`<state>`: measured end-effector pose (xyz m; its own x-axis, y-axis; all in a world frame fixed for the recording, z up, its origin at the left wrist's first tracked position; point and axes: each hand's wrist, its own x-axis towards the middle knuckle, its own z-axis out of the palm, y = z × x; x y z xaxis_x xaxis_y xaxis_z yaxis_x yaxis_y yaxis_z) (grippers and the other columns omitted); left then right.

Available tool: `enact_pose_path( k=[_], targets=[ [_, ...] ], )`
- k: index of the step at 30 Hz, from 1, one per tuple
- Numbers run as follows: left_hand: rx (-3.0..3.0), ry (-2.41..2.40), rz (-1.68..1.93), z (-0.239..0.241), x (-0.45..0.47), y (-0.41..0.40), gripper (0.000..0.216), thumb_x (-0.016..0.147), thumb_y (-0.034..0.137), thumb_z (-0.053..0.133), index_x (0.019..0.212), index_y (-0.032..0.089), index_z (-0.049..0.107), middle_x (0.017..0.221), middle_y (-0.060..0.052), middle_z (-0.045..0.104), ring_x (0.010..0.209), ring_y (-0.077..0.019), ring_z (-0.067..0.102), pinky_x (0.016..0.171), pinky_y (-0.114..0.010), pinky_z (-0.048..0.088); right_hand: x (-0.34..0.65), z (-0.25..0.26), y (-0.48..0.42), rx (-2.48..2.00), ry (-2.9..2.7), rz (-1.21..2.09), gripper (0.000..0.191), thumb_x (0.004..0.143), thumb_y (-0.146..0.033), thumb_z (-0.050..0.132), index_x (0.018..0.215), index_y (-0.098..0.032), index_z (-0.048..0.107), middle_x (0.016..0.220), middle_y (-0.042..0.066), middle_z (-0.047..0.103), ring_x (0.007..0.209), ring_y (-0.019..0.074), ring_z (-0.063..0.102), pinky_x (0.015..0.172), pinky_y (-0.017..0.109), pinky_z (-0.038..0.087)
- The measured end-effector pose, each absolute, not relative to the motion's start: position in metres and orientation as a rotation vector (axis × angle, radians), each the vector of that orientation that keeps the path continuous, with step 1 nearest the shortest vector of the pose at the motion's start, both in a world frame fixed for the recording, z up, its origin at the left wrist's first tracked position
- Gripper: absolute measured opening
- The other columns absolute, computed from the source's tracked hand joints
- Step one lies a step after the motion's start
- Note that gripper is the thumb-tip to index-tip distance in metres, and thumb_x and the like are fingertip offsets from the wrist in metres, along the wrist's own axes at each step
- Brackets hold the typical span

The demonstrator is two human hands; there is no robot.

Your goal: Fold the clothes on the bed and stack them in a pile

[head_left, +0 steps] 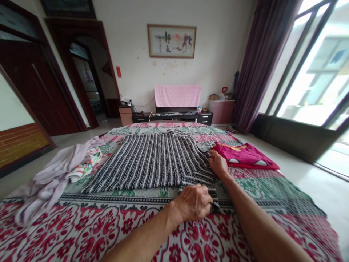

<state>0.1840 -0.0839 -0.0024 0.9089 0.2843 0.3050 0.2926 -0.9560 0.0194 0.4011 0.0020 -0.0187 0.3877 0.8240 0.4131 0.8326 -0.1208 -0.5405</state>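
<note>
A black-and-white striped knit sweater (152,160) lies spread flat on the patterned cover, its near sleeve bent toward me. My left hand (194,202) is closed on the cuff end of that sleeve, knuckles up. Farther right, my right hand (218,162) pinches the sweater's edge near the collar, thumb and fingers together. Just beyond that hand sits a folded magenta garment (247,155) with yellow trim. To the left are a crumpled pale pink cloth (51,174) and a small multicoloured garment (85,165).
The red, green and white floral cover (131,229) spreads under everything. Beyond it stands a low black cabinet (174,118) with a pink cloth (177,96) draped over something above. A purple curtain (261,65) and large window are at right, dark doors (35,80) at left.
</note>
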Motion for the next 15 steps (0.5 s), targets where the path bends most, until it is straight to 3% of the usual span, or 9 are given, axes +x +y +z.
enact_pose_path(
  k=[6, 10, 15],
  targets=[
    [-3.087, -0.427, -0.588, 0.001, 0.183, -0.086, 0.018, 0.080, 0.033, 0.052, 0.080, 0.021, 0.066, 0.079, -0.001, 0.062, 0.074, -0.0139, 0.057, 0.070, -0.025, 0.047, 0.400, -0.016, 0.001, -1.993, -1.399, -0.147, 0.040, 0.075, -0.019, 0.048, 0.113, -0.015, 0.058, 0.099, 0.011, 0.065, 0.090, 0.0223, 0.060, 0.079, 0.031, 0.044],
    [-3.028, -0.624, -0.900, 0.008, 0.180, -0.080, 0.021, 0.084, 0.030, 0.048, 0.087, 0.021, 0.066, 0.077, -0.002, 0.064, 0.075, -0.0137, 0.059, 0.073, -0.025, 0.047, 0.395, -0.010, 0.000, -1.870, -1.433, -0.275, 0.036, 0.077, -0.017, 0.043, 0.109, -0.016, 0.060, 0.103, 0.011, 0.064, 0.093, 0.0220, 0.059, 0.082, 0.031, 0.044],
    [-2.799, -1.152, -1.093, 0.010, 0.163, -0.055, 0.028, 0.088, 0.028, 0.041, 0.099, 0.019, 0.064, 0.096, -0.006, 0.064, 0.093, -0.0166, 0.057, 0.086, -0.029, 0.045, 0.387, -0.012, 0.001, -1.676, -1.704, -0.229, 0.030, 0.080, -0.018, 0.042, 0.102, -0.020, 0.062, 0.108, 0.006, 0.064, 0.101, 0.0193, 0.057, 0.092, 0.030, 0.041]
  ],
)
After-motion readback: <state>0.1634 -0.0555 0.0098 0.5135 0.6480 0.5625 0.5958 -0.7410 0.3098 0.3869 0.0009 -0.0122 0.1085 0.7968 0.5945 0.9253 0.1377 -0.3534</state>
